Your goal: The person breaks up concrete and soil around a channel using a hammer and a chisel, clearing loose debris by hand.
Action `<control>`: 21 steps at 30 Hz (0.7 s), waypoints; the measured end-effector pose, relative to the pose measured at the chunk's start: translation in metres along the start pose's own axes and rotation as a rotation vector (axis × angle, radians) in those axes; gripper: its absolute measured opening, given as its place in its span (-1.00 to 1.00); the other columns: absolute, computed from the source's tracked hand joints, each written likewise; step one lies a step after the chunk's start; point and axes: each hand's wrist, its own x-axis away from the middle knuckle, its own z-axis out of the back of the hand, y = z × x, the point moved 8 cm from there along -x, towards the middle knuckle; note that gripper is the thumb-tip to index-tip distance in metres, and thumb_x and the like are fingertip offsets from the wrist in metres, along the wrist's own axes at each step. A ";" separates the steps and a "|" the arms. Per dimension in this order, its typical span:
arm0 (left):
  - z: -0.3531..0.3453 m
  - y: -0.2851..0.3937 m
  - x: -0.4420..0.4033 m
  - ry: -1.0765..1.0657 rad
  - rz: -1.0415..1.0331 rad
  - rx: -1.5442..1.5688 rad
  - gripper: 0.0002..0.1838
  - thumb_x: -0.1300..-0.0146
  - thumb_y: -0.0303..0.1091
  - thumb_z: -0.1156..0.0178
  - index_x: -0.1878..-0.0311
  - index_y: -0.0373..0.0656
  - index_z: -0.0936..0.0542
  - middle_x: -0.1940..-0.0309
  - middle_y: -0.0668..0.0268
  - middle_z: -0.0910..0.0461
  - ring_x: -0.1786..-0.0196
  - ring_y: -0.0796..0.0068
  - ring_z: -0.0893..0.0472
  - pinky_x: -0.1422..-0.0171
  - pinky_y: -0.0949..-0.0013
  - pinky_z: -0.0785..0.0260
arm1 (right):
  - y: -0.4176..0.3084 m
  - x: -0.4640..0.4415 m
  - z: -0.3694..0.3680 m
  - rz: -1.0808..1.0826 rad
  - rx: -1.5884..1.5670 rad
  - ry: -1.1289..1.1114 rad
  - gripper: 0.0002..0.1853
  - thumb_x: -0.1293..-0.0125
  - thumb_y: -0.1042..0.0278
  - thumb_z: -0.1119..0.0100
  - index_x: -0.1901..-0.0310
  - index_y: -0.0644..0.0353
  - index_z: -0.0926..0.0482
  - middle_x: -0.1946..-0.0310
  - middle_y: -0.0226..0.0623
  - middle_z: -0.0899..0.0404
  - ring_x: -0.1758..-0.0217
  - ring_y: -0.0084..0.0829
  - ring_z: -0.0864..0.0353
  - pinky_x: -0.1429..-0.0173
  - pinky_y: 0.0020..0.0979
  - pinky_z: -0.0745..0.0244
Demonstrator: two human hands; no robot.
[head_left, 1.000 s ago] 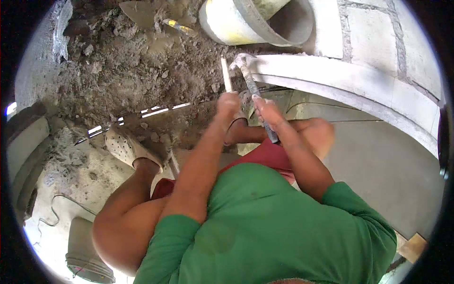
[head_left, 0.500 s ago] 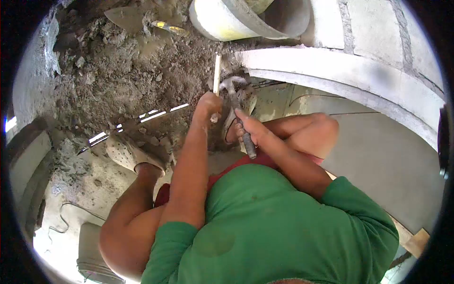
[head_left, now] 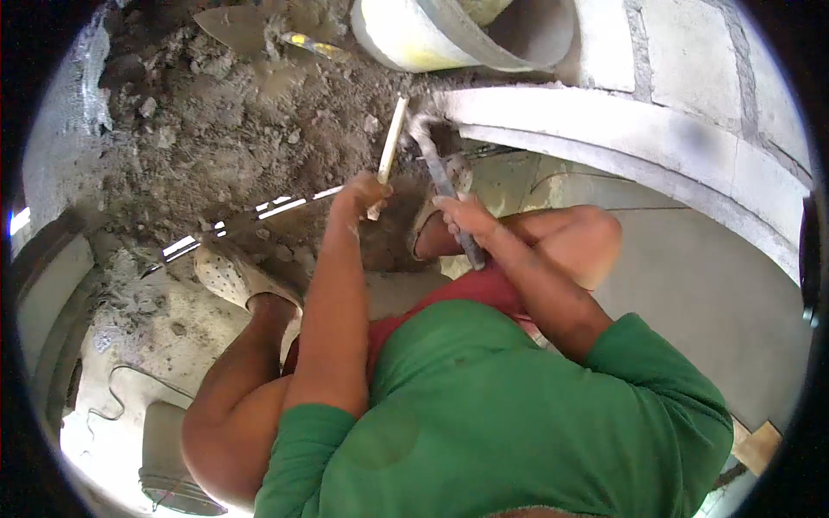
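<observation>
My left hand (head_left: pixel 366 192) is closed around a pale, narrow strip of wood (head_left: pixel 393 140), which slants up from the fist. The strip's far end lies over the edge of the wet, lumpy mortar or soil (head_left: pixel 233 129). In my right hand (head_left: pixel 466 217) is a hammer (head_left: pixel 442 179), gripped along its grey handle. Its head, smeared with pale dirt, is just right of the strip, with a small gap between them. Both hands are over the ground between my feet.
A dirty white bucket (head_left: pixel 406 39) lies tipped at the top. Left of it, a trowel (head_left: pixel 313 45) with a yellow handle rests in the mortar. A low pale curb (head_left: pixel 604 121) curves along the right, beside block wall (head_left: pixel 691 60). Another bucket (head_left: pixel 173 449) is at lower left.
My left hand has shifted slightly left and the strip now leans more to the right. My right hand has moved a little right and up, with the hammer tilted.
</observation>
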 end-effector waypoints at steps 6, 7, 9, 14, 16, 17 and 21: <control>-0.015 0.007 0.009 -0.138 -0.006 0.085 -0.61 -0.31 -0.06 -0.23 0.05 -0.22 -0.66 0.28 0.24 -0.75 0.31 0.24 -0.69 0.33 0.12 -0.52 | -0.038 -0.003 -0.028 -0.106 -0.262 -0.135 -0.76 -0.35 0.20 -0.20 0.45 0.03 -0.43 0.64 -0.55 -0.39 0.69 -0.65 -0.32 0.60 -0.48 -0.28; -0.017 0.005 0.011 -0.174 0.056 -0.029 -0.57 -0.32 -0.03 -0.21 0.00 -0.22 -0.65 0.22 0.27 -0.75 0.22 0.28 -0.69 0.27 0.10 -0.52 | -0.028 -0.009 -0.010 -0.017 -0.115 -0.102 -0.75 -0.36 0.21 -0.19 0.46 0.01 -0.42 0.65 -0.57 -0.38 0.69 -0.66 -0.33 0.60 -0.48 -0.29; -0.021 -0.002 0.012 -0.141 -0.003 0.051 -0.56 -0.33 -0.01 -0.20 0.00 -0.22 -0.65 0.19 0.29 -0.75 0.17 0.30 -0.68 0.23 0.10 -0.53 | -0.019 -0.014 0.007 0.088 -0.009 -0.129 -0.74 -0.36 0.17 -0.18 0.46 -0.02 -0.39 0.67 -0.59 -0.35 0.69 -0.65 -0.35 0.60 -0.47 -0.29; -0.029 -0.007 0.005 -0.166 -0.123 0.352 -0.51 -0.35 0.01 -0.17 -0.10 -0.23 -0.56 0.18 0.27 -0.75 0.12 0.31 -0.69 0.09 0.12 -0.58 | 0.006 0.025 -0.001 -0.145 -0.373 -0.157 -0.76 -0.37 0.17 -0.17 0.42 -0.03 -0.39 0.65 -0.59 -0.35 0.67 -0.65 -0.34 0.61 -0.46 -0.29; -0.036 -0.003 0.020 -0.220 -0.179 0.465 -0.55 -0.35 0.00 -0.20 -0.06 -0.19 -0.56 0.23 0.22 -0.74 0.17 0.31 -0.72 0.15 0.17 -0.60 | 0.000 0.036 -0.016 -0.004 -0.551 -0.233 -0.77 -0.38 0.18 -0.18 0.39 -0.01 -0.40 0.62 -0.60 -0.36 0.67 -0.68 -0.32 0.62 -0.46 -0.27; -0.036 0.006 0.029 -0.268 -0.245 0.569 -0.58 -0.35 0.00 -0.24 -0.03 -0.16 -0.55 0.28 0.18 -0.73 0.22 0.31 -0.75 0.22 0.22 -0.62 | -0.002 0.037 -0.020 -0.004 -0.563 -0.231 -0.77 -0.38 0.18 -0.18 0.39 -0.01 -0.40 0.62 -0.60 -0.36 0.67 -0.68 -0.32 0.62 -0.46 -0.27; -0.024 0.004 0.029 -0.211 -0.135 0.474 -0.63 -0.38 -0.09 -0.20 0.00 -0.21 -0.54 0.36 0.20 -0.71 0.37 0.33 -0.73 0.30 0.23 -0.65 | -0.014 0.048 -0.006 -0.065 -0.407 -0.071 -0.77 -0.37 0.14 -0.21 0.32 0.04 -0.42 0.59 -0.59 -0.36 0.67 -0.67 -0.29 0.60 -0.47 -0.28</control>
